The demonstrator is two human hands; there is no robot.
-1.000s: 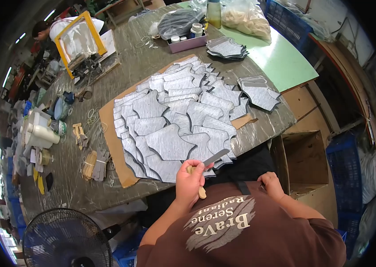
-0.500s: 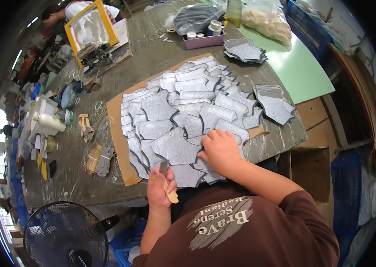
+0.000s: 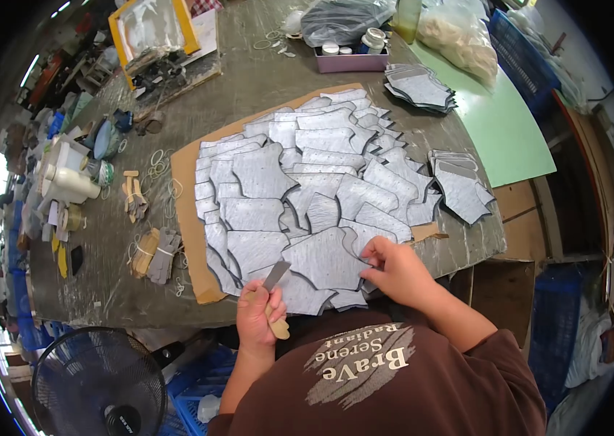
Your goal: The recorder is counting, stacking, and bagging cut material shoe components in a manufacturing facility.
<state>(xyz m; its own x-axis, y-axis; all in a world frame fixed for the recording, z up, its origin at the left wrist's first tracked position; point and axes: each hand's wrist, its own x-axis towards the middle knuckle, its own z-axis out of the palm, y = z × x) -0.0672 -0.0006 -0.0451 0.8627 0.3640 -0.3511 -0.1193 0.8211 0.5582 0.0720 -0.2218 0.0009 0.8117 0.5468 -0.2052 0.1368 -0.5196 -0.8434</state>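
Note:
My left hand (image 3: 257,316) is closed around narrow flat strips (image 3: 276,275), grey at the upper end and tan at the lower end, tilted over the pile's near edge. My right hand (image 3: 394,270) pinches, thumb against fingers, at the right edge of a grey cut panel (image 3: 325,256) with curved sides and a dark underside. This panel lies on top of many overlapping grey panels (image 3: 257,171) of similar shape. They are spread on a brown cardboard sheet (image 3: 189,218) on the table.
Banded bundles of tan and grey strips (image 3: 156,254) lie left of the cardboard. Stacked panels (image 3: 459,187) sit at the right, another stack (image 3: 420,87) farther back. Beyond are a purple box (image 3: 350,62) with jars and a yellow frame (image 3: 153,33). A black fan (image 3: 100,385) stands lower left.
The top panel has shifted right and slightly nearer, uncovering the panel to its left. My right hand has moved right and nearer. More of the grey strip end now shows above my left hand.

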